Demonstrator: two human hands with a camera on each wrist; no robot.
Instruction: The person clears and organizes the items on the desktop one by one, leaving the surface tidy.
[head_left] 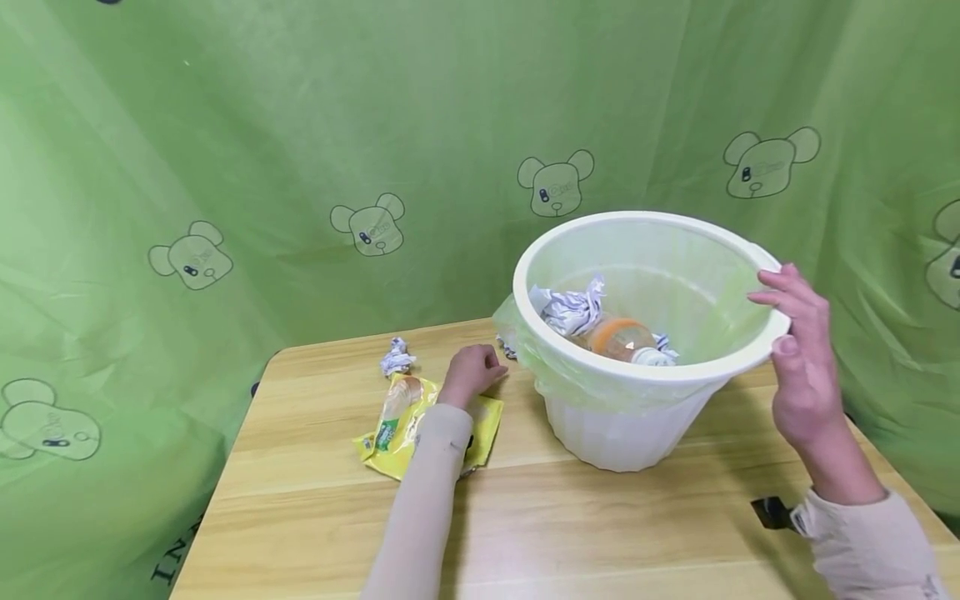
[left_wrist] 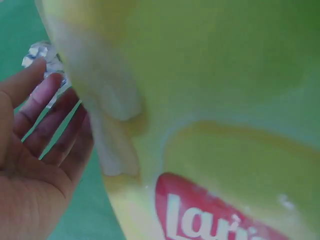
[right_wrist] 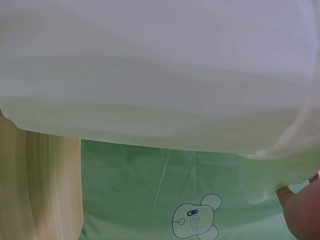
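In the head view my right hand [head_left: 806,367] holds the right rim of a white trash can [head_left: 618,433], fingers over the edge and thumb on the outside. The can tilts towards me. My left hand [head_left: 472,372] reaches past a yellow snack bag [head_left: 408,417], its fingers loosely bent and holding nothing. Just beyond them a crumpled paper ball [head_left: 507,347] lies partly hidden beside the can. In the left wrist view a crumpled ball [left_wrist: 42,55] shows behind the fingertips, and the bag [left_wrist: 225,75] fills most of the picture.
Inside the can, which has a pale green liner [head_left: 525,342], lie crumpled paper [head_left: 573,310] and a plastic bottle [head_left: 618,337] with an orange band. Another paper ball [head_left: 397,357] lies behind the bag on the wooden table [head_left: 300,517]. A green curtain [head_left: 450,100] hangs behind.
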